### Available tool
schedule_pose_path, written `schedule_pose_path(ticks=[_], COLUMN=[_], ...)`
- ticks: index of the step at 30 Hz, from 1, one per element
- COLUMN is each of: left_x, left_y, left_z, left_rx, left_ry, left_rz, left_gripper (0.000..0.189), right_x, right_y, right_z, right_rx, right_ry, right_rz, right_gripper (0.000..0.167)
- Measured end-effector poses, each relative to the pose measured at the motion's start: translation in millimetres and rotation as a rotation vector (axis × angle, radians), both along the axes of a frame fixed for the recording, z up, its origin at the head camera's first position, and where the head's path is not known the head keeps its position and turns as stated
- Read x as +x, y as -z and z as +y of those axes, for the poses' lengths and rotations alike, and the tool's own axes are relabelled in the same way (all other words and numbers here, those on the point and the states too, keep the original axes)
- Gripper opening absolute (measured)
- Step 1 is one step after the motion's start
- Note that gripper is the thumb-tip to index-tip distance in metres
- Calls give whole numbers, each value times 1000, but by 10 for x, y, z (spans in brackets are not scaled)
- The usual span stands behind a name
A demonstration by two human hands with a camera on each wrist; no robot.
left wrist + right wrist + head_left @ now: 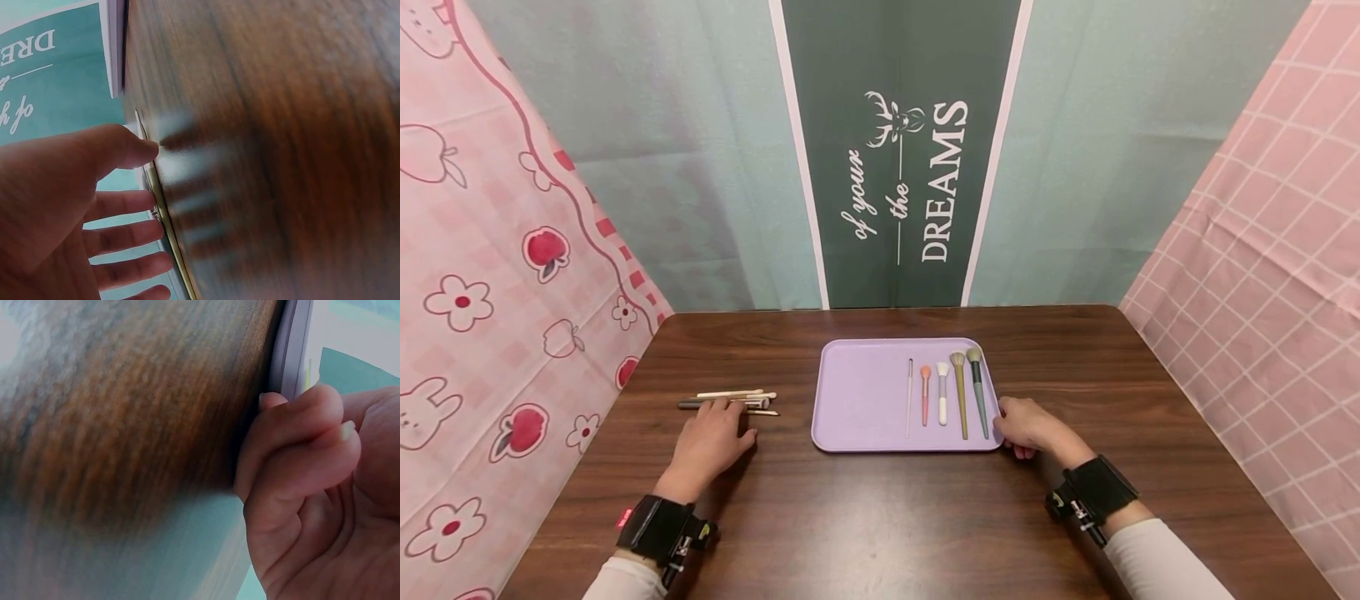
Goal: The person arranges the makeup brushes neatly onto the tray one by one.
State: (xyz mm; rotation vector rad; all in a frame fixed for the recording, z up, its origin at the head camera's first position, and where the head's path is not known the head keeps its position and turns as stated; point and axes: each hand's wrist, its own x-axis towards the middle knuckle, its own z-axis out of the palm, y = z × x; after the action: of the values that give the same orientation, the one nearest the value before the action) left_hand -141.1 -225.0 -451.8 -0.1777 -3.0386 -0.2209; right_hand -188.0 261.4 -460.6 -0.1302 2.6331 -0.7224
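My left hand [711, 437] reaches over a small group of makeup brushes [688, 405] lying on the table at the left. In the left wrist view its fingers are spread and fairly straight, with the fingertips close to the brush handles [178, 259]; it grips none of them. My right hand [1030, 427] holds the right edge of a lilac tray [857, 400], and the right wrist view shows its fingers curled at the tray rim [292, 350]. Several brushes lie side by side on the tray's right half, including a green-handled brush [980, 400] and a pink brush [926, 396].
The tray rests on a dark wooden table [880, 517]. A green curtain [895, 283] with white lettering hangs behind the far edge. Pink patterned cloths hang at the left [467, 350] and right [1262, 292] sides.
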Motion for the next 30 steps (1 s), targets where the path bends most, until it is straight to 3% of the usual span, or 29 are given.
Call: schedule_pose_path(ticks=[16, 23, 30], left_x=[-30, -73, -105], left_y=[18, 23, 5], left_z=[-10, -33, -61], left_rx=[-10, -39, -62], left_ry=[16, 72, 118], left_rz=[-2, 55, 57], left_gripper=[35, 22, 13], right_x=[-5, 10, 6], right_y=[-18, -13, -15], right_z=[-6, -1, -7], right_rx=[-21, -9, -13], right_ry=[1, 0, 6], right_rz=[-41, 4, -15], right_gripper=[10, 8, 9])
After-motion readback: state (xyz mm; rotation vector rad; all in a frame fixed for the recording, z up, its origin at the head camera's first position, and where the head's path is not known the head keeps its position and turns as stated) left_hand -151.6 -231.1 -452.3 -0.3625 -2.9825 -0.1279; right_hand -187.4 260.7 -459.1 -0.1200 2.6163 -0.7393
